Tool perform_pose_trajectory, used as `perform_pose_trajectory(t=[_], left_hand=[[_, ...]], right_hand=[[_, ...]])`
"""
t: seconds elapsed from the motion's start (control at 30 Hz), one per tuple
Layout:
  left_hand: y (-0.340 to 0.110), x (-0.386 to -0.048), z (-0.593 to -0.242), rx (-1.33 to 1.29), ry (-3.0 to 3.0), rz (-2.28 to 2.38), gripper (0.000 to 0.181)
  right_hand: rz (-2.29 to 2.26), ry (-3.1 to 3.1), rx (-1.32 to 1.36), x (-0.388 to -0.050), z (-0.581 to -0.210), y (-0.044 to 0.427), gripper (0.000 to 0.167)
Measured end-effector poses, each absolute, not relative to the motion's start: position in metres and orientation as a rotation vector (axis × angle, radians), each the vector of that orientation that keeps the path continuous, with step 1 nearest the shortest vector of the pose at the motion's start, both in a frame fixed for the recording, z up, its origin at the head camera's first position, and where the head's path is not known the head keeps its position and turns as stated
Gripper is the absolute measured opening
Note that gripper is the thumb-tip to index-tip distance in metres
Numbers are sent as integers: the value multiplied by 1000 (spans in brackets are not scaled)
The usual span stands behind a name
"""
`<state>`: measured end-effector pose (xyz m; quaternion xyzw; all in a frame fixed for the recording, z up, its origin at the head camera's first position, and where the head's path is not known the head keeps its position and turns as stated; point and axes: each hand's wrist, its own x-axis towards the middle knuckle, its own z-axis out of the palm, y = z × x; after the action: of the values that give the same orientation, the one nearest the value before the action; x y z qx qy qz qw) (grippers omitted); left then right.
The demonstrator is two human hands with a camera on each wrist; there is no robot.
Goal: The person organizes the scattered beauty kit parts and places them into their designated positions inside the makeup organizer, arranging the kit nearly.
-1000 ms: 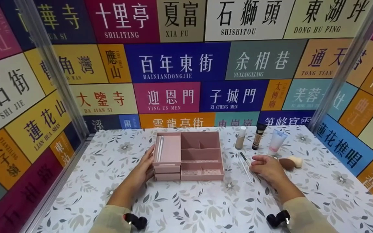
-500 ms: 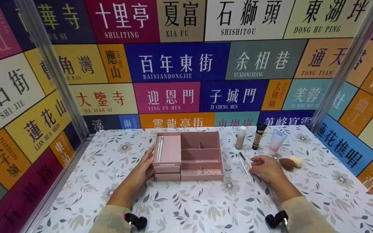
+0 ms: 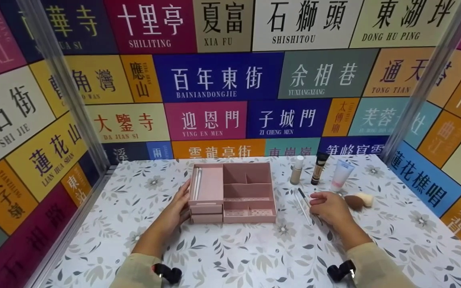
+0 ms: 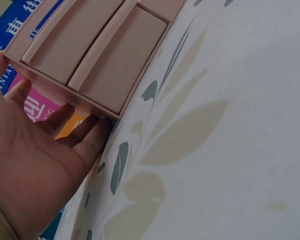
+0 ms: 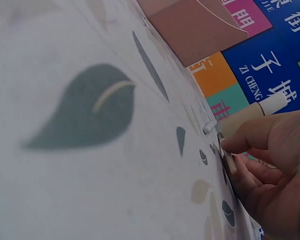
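A pink desk organizer (image 3: 248, 174) stands on the patterned tabletop, with open compartments on its right and drawers (image 3: 207, 209) on its left. Against the organizer's left side rests my left hand (image 3: 177, 208), its fingers fairly straight. The left wrist view has these fingertips touching the side wall. My right hand (image 3: 331, 208) is low over the table, right of the organizer. Its thumb and fingers pinch a slim dark-ended stick (image 3: 302, 195), perhaps a makeup pencil, partly hidden by the hand. A thin white stick (image 3: 305, 210) lies just left of it.
Behind the right hand stand a beige bottle with a white cap (image 3: 296, 171), a black tube (image 3: 318, 171) and a pale blue-and-pink tube (image 3: 342, 175). A brown rounded piece (image 3: 353, 203) and a cream one (image 3: 366, 199) lie to its right. Patterned walls enclose the table.
The dark-ended stick has shifted slightly right, so its tip now shows apart from the white stick. My left hand and the organizer have stayed in place.
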<state>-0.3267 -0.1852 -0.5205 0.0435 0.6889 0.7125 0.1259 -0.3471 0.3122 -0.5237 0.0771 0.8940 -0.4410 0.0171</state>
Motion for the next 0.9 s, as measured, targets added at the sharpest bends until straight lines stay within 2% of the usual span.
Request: perform_pose_trajectory(t=[0.27,0.47,0.9], left_hand=[[-186,-326,-520,104,2020,2071,54],[-186,-327,-520,107,2033,2066,55],[-185,-324,-519,92,2014,2080,51]], right_hand=[[-1398,2756,337,-345,-520,309,53],[-1432,2689,419,-346,-517,309,58],[-1597,2596,431,-348,-517,306,56]])
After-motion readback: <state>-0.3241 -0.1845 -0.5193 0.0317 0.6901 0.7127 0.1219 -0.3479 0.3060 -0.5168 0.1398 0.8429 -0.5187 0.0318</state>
